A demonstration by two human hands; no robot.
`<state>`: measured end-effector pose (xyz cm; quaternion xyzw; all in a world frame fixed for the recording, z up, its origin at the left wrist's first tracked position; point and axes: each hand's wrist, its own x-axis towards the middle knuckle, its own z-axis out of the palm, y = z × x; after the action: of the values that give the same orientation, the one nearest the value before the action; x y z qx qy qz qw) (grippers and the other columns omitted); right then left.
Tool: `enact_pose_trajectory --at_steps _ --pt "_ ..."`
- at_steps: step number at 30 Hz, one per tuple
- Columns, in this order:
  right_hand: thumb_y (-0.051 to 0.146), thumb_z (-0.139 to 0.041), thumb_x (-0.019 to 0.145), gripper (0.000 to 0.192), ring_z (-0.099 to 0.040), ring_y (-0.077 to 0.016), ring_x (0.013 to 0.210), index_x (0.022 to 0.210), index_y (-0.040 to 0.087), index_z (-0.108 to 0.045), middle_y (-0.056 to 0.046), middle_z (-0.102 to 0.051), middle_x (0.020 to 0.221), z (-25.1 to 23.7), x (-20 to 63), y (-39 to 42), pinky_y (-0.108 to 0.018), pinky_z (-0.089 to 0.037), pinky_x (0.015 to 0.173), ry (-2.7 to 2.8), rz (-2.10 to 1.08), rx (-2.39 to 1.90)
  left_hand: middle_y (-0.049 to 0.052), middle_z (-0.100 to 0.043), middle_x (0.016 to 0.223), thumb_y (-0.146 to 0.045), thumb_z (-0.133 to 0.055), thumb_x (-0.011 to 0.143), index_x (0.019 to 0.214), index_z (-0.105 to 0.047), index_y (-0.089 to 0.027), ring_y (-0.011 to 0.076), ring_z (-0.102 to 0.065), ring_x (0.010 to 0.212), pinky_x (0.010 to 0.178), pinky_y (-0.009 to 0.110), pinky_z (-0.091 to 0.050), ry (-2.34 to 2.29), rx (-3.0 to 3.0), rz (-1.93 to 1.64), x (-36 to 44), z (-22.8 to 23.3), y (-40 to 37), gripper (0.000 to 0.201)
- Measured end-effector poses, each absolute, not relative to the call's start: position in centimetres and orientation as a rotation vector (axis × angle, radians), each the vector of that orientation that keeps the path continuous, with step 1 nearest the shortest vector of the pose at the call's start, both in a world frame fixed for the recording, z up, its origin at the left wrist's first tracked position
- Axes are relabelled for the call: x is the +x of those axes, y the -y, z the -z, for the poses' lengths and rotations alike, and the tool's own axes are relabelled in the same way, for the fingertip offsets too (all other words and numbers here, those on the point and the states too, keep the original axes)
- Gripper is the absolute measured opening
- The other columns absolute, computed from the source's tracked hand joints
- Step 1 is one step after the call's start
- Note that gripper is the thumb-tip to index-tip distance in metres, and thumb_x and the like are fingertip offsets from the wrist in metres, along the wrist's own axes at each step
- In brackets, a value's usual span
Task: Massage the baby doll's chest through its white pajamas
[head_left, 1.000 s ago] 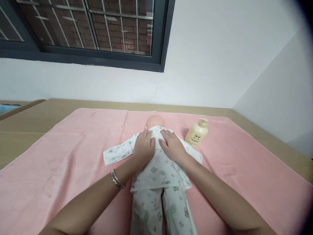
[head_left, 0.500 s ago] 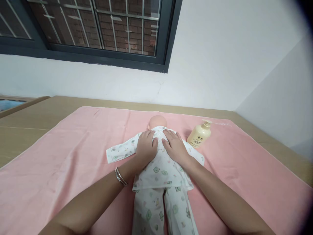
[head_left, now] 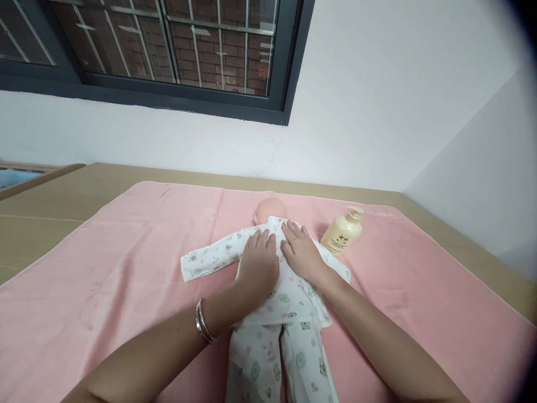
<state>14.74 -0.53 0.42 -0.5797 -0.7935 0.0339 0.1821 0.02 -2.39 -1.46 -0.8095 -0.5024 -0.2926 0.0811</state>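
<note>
A baby doll (head_left: 271,211) lies face down, its bald head pointing away from me. It wears a white printed top (head_left: 289,299) and matching trousers (head_left: 260,364). My left hand (head_left: 259,263) rests on the left and middle of the doll's back, fingers stretched forward. Flat on the upper right of the back lies my right hand (head_left: 302,252), its fingers extended. Neither hand grasps anything. The doll's left-side sleeve (head_left: 210,261) spreads out over the mat; the other sleeve is partly hidden by my right forearm.
A cream pump bottle (head_left: 343,230) stands just right of the doll's shoulder. Under everything is a pink mat (head_left: 138,235) on a wooden surface (head_left: 62,196). A white wall and a dark-framed window (head_left: 279,106) rise behind it.
My left hand has slid right and slightly down the doll's back, uncovering more of the left shoulder. My right hand stays almost in place.
</note>
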Motion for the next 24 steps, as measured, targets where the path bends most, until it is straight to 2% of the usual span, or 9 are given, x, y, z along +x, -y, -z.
enact_pose_trajectory --at_steps 4,9,13,17,24 --pt "0.022 -0.029 0.095 0.052 -0.027 -0.0280 0.142 0.144 0.004 -0.035 -0.020 -0.035 0.150 -0.7 13.4 2.4 -0.048 -0.022 0.115 2.247 -0.062 -1.664 0.018 -0.054 0.133 -0.018 -0.036 0.090 0.130 -0.048 -0.007 0.0296 -0.047 0.127 0.109 0.048 -0.036 1.636 -2.424 0.971 -0.7 1.7 0.7 0.043" --pt "0.027 -0.033 0.096 0.052 -0.021 -0.0302 0.144 0.142 0.004 -0.040 -0.018 -0.034 0.151 -0.7 11.8 5.5 -0.046 -0.025 0.116 2.291 -0.041 -1.630 0.017 -0.055 0.134 -0.026 -0.030 0.095 0.128 -0.050 -0.009 0.0280 -0.046 0.130 0.110 0.048 -0.035 1.693 -2.457 0.982 -2.1 2.3 -2.0 0.042" --pt "0.040 -0.026 0.099 0.056 -0.020 -0.0295 0.144 0.144 0.009 -0.038 -0.016 -0.033 0.152 -0.6 12.6 4.1 -0.048 -0.025 0.115 2.192 -0.210 -1.633 0.020 -0.052 0.135 -0.023 -0.030 0.095 0.129 -0.048 -0.006 0.0309 -0.044 0.131 0.108 0.052 -0.035 1.641 -2.431 0.930 -1.7 2.0 -1.2 0.043" --pt "0.048 -0.027 0.099 0.059 -0.020 -0.0270 0.144 0.146 0.013 -0.035 -0.014 -0.027 0.155 0.2 14.8 0.7 -0.049 -0.022 0.116 2.052 -0.372 -1.636 0.021 -0.055 0.131 -0.021 -0.035 0.092 0.125 -0.052 -0.008 0.0337 -0.047 0.127 0.103 0.053 -0.039 1.607 -2.411 0.838 -0.7 1.1 1.4 0.039" --pt "0.035 -0.031 0.098 0.053 -0.026 -0.0261 0.143 0.144 0.009 -0.038 -0.016 -0.034 0.151 0.3 14.9 0.5 -0.048 -0.025 0.116 2.080 -0.263 -1.586 0.018 -0.055 0.131 -0.025 -0.039 0.093 0.122 -0.054 -0.012 0.0340 -0.048 0.127 0.102 0.051 -0.042 1.627 -2.421 0.868 -0.1 1.1 3.3 0.036"
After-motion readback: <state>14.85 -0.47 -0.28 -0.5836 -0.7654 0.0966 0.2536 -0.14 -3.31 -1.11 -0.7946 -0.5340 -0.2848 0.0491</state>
